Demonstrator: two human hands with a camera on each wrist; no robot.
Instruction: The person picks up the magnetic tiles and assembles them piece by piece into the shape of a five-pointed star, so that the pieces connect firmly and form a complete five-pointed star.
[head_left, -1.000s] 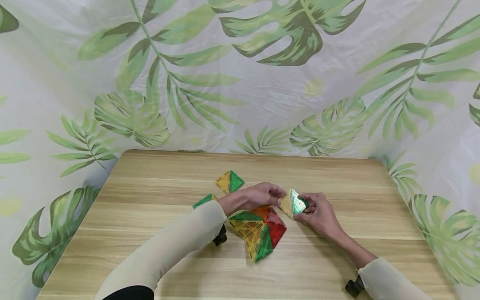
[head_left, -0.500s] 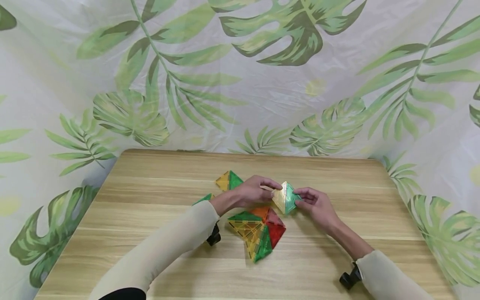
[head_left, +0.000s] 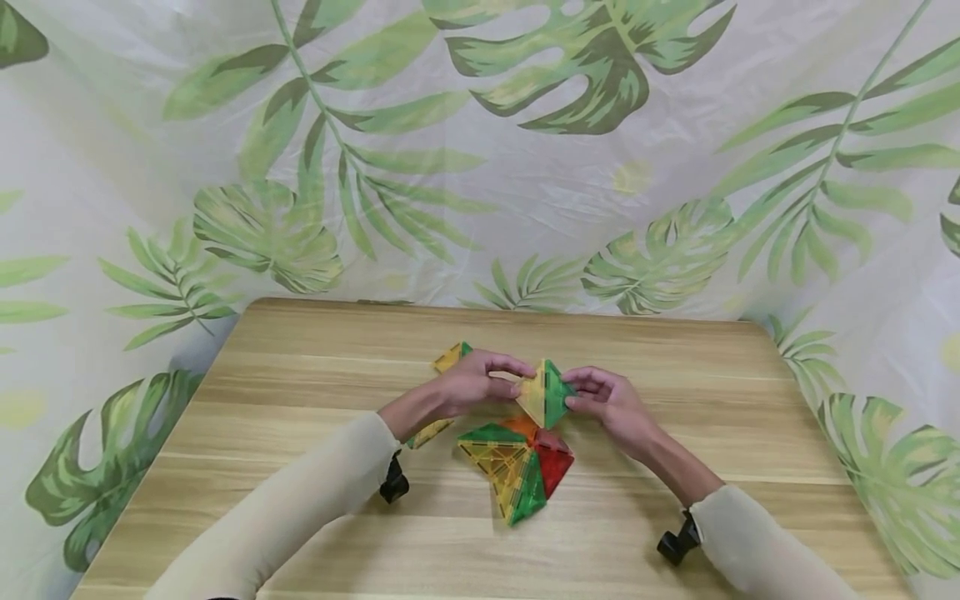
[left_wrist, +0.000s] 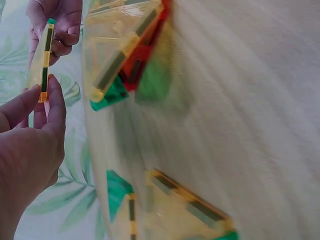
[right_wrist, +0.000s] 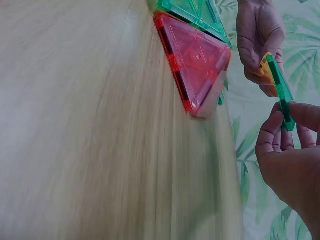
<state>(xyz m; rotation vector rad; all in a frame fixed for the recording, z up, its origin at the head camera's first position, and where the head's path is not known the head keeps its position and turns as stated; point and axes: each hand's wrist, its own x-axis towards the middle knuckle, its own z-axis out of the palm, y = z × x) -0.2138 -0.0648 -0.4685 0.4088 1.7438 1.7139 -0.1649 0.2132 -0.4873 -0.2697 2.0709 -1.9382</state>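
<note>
My left hand (head_left: pixel 472 383) pinches the outer corner of a yellow triangular magnetic tile (head_left: pixel 533 398). Joined to it along one edge is a green triangular magnetic tile (head_left: pixel 554 395), whose far corner my right hand (head_left: pixel 611 408) pinches between thumb and fingers. The pair is held up off the table, folded slightly at the seam. Just in front of it, on the table, sits a cluster of joined tiles: yellow (head_left: pixel 495 457), green (head_left: pixel 531 492), orange (head_left: pixel 522 427) and red (head_left: pixel 553 465). In the right wrist view the red tile (right_wrist: pixel 196 60) leans down to the tabletop.
On the wood-grain table (head_left: pixel 330 367), a yellow-and-green tile pair (head_left: pixel 448 358) lies behind my left hand. Another pair (head_left: pixel 431 433) lies partly hidden under my left wrist. A leaf-print cloth (head_left: pixel 525 208) hangs behind the table.
Both hands have carried the yellow-and-green tile pair leftward, from right of the cluster to just behind and above it. The cluster has stayed in place.
</note>
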